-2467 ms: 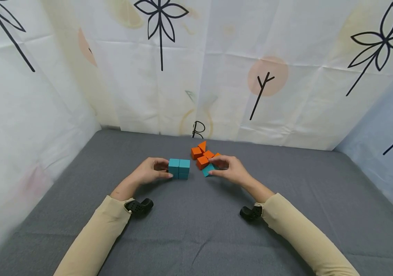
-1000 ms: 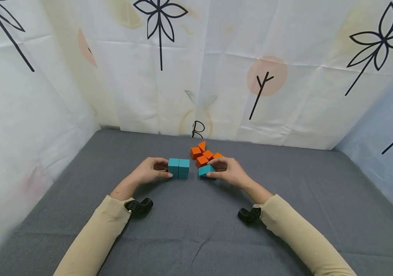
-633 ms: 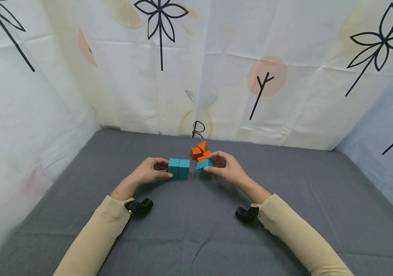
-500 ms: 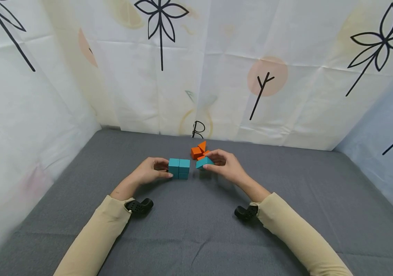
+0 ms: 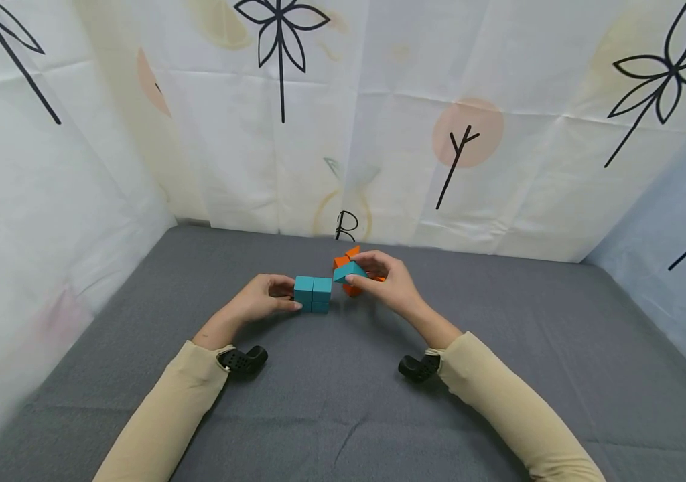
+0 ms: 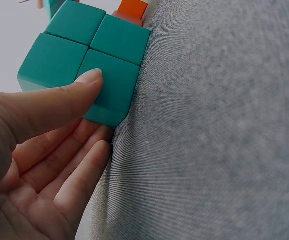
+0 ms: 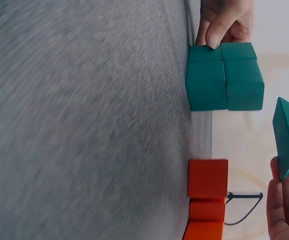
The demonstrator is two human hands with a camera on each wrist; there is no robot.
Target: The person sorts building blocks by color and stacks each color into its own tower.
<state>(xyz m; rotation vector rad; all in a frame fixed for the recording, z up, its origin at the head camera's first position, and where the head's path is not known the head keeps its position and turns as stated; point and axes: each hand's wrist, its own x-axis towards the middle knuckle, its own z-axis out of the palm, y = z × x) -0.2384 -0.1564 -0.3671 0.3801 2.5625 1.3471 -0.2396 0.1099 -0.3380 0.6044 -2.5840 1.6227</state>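
Observation:
Teal cubes (image 5: 313,293) stand on the cloth in a two-by-two stack. My left hand (image 5: 263,298) holds the stack from its left side; in the left wrist view the thumb (image 6: 87,80) presses the face of a lower cube (image 6: 115,82) and the other fingers are behind. My right hand (image 5: 390,282) pinches a teal triangular block (image 5: 349,272) between thumb and fingers, raised to the right of the stack. In the right wrist view this triangular block (image 7: 287,135) shows at the right edge, apart from the stack and higher than it.
Several orange blocks (image 5: 352,290), cubes and triangular ones, lie behind and below my right hand, partly hidden by it. Grey cloth (image 5: 343,395) covers the table. A white printed curtain (image 5: 391,167) stands along the back and sides.
My right hand has lifted the teal triangular block off the cloth beside the orange blocks and carried it up and to the left. My left hand stays on the stack.

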